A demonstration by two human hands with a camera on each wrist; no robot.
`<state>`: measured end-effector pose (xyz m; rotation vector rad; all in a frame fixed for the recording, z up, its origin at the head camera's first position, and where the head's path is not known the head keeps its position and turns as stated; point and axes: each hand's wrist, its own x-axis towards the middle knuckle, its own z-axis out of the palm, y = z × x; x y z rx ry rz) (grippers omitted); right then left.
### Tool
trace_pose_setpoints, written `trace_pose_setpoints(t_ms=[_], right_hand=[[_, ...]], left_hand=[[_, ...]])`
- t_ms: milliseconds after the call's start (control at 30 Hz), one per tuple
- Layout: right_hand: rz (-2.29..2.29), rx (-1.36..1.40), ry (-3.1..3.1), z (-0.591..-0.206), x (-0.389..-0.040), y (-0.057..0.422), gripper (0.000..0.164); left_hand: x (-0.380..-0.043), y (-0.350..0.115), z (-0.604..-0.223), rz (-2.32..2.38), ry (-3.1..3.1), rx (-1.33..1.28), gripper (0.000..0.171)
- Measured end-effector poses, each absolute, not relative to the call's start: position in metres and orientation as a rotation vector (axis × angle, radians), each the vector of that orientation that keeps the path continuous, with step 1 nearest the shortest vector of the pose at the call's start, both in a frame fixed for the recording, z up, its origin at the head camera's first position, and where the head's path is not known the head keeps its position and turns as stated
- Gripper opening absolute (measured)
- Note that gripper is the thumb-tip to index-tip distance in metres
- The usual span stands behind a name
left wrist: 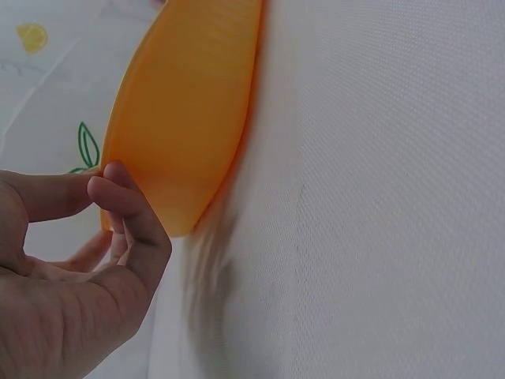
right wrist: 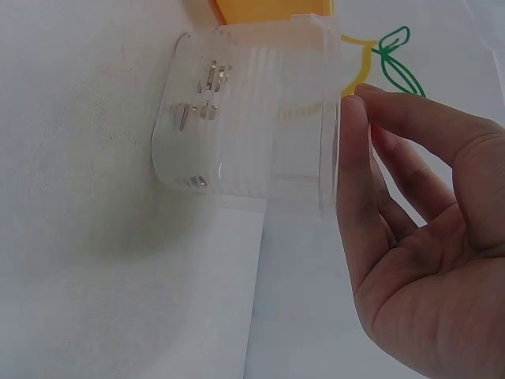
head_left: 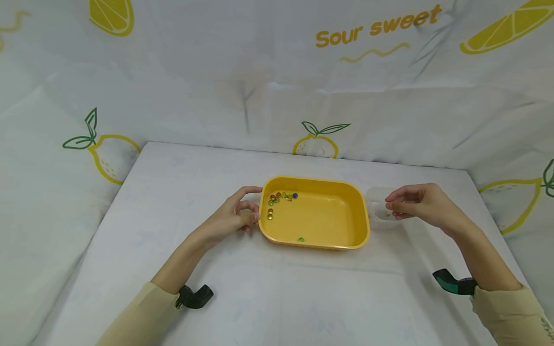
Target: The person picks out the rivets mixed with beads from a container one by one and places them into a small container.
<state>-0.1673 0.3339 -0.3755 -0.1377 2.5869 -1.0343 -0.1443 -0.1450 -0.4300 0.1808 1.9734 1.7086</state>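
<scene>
At the left end of the yellow tray (head_left: 320, 217), my left hand (head_left: 231, 215) pinches the rim between thumb and fingers. In the left wrist view the fingertips (left wrist: 118, 175) lie against the tray's edge. Several small glass marbles (head_left: 270, 216) sit in the tray, mostly toward its left side, with a green marble (head_left: 301, 239) by the near wall. My right hand (head_left: 426, 204) is over a clear plastic tub (right wrist: 268, 126), thumb and forefinger tips together at its mouth. Whether something small is between them is hidden. Small shiny pieces (right wrist: 211, 76) lie at the tub's bottom.
The tub stands close against the tray's right end. A white cloth covers the table (head_left: 268, 298), and a lemon-print sheet (head_left: 195, 72) hangs behind and at both sides. Dark straps with camera mounts (head_left: 195, 297) are on both wrists.
</scene>
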Motion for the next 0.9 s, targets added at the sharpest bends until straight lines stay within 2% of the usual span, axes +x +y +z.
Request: trace_pose_setpoints(t_ms=[900], right_hand=[[-1.073, -0.266, 2.615, -0.346, -0.184, 0.288, 0.025]], left_hand=[[-0.145, -0.145, -0.432, 1.717, 1.964, 0.181, 0.069]])
